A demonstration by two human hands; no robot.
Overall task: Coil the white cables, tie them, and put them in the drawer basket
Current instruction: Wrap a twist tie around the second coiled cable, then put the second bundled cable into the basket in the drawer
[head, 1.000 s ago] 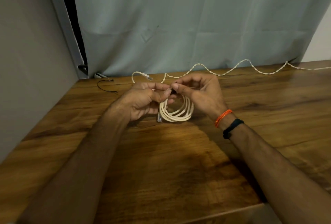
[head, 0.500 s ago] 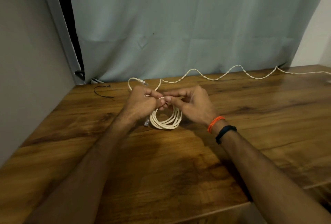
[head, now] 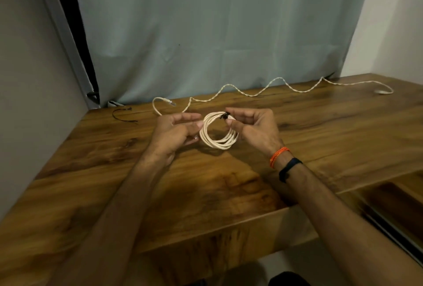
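A coiled white cable point(head: 218, 142) hangs just above the wooden table point(head: 206, 185), near its middle. A black tie point(head: 224, 115) sits wrapped on the top of the coil. My right hand point(head: 254, 130) pinches the coil at the tie between thumb and forefinger. My left hand point(head: 177, 131) is beside the coil's left edge with its fingers apart, fingertips close to the loops. A second white cable point(head: 251, 95) lies uncoiled in waves along the table's back edge, its clear plug point(head: 170, 103) at the left end.
A loose black tie point(head: 124, 115) lies at the table's back left, near the grey wall. A pale curtain point(head: 217, 33) hangs behind the table. At the lower right, past the table edge, a lower wooden surface with a metal rail point(head: 393, 228) shows.
My hands have drawn apart. The left hand has let go of the tie area and opened, while the right hand keeps the tied coil and has lifted it slightly. The view has tilted down.
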